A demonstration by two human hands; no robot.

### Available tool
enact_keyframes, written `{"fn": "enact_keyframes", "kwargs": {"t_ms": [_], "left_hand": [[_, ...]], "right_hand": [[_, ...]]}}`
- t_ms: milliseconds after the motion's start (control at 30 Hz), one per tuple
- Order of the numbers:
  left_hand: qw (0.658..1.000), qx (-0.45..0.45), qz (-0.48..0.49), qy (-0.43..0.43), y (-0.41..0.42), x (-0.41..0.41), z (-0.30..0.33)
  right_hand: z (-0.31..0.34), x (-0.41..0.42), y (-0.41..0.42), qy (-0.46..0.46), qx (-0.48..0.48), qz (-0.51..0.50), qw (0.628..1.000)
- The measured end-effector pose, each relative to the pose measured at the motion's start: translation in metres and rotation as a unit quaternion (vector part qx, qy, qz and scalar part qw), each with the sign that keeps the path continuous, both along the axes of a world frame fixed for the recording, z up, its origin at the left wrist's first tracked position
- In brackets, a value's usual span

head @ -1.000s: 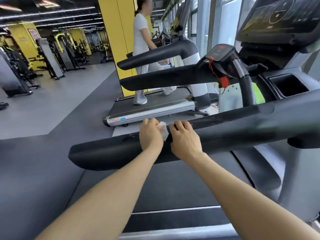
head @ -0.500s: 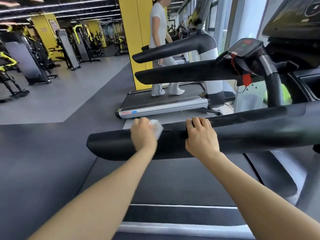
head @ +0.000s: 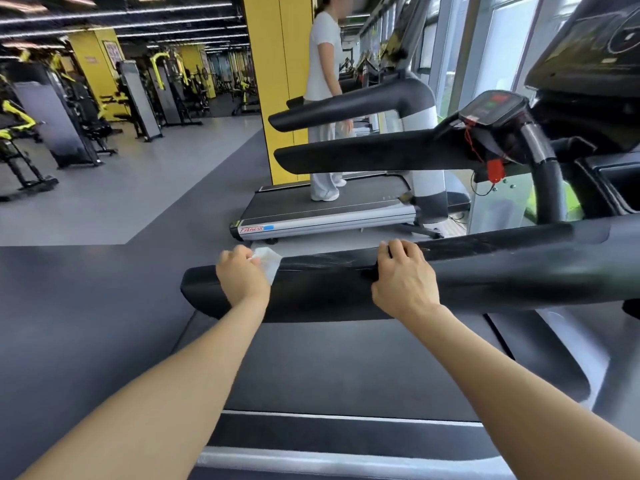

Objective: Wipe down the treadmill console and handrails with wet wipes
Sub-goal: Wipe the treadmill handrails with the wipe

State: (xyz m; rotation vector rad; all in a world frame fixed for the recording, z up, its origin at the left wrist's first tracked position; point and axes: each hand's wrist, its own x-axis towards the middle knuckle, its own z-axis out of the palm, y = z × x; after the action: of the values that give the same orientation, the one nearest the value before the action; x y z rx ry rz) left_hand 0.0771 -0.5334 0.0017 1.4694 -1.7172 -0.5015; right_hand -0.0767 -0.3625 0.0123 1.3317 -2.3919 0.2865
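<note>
A long black padded handrail [head: 491, 271] of my treadmill runs across the view from lower left to right. My left hand [head: 241, 276] grips a crumpled white wet wipe [head: 268, 260] and presses it on the rail's top near its left end. To the right, my right hand [head: 403, 281] curls over the top of the same rail, fingers hooked on the far side. A shiny streaked patch lies on the rail between the two hands. The console [head: 588, 57] sits at the upper right, partly cut off by the frame edge.
The treadmill belt [head: 363, 368] lies below the rail. A person in white stands on the neighbouring treadmill [head: 329, 209], whose own black handrails [head: 363, 157] reach toward me. A red safety clip [head: 495, 169] hangs by a small control pod. Gym machines and a yellow pillar [head: 277, 81] stand at left.
My left hand has slid the wipe leftward along the rail, away from my right hand, leaving a wet streak. The right hand keeps its grip; the view has shifted left.
</note>
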Motion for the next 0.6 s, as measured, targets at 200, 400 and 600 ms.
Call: {"fn": "enact_keyframes", "kwargs": {"t_ms": [200, 400, 600], "left_hand": [[0.969, -0.050, -0.241, 0.026, 0.063, -0.055, -0.001], [0.996, -0.034, -0.076, 0.011, -0.021, 0.028, -0.010], [0.998, 0.003, 0.056, 0.037, -0.024, 0.034, -0.013]], "right_hand": [[-0.011, 0.027, -0.030, 0.020, -0.010, 0.098, 0.995], [-0.017, 0.022, -0.025, 0.092, -0.047, 0.115, 0.988], [-0.025, 0.022, -0.037, 0.088, -0.023, 0.111, 0.990]]}}
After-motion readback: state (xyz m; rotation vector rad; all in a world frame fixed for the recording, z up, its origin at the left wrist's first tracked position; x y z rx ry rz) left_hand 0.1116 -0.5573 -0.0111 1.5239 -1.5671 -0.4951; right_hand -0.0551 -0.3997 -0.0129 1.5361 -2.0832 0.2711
